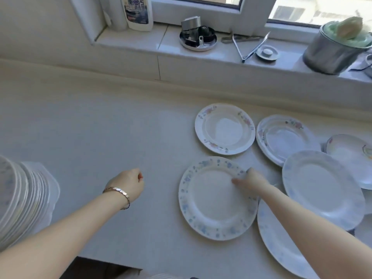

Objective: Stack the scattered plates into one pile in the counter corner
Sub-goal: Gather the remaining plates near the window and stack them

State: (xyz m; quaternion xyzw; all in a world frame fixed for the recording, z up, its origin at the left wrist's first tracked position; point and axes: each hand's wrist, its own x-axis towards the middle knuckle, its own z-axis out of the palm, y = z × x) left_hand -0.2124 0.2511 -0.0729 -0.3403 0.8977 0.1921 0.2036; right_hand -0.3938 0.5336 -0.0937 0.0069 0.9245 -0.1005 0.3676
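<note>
At centre right of the frame, the right hand (248,178) grips a blue-flowered plate (217,198) on the surface (90,127), apparently ready for lifting, while the left hand (128,183) hovers loosely curled, empty.

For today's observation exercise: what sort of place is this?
Most likely a home kitchen: plates spread on a counter, a metal pot and a cleaner bottle on the windowsill.

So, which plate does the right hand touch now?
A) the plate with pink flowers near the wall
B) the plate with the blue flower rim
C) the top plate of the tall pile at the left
B: the right hand rests its fingers on the rim of the blue-flowered plate.
</note>
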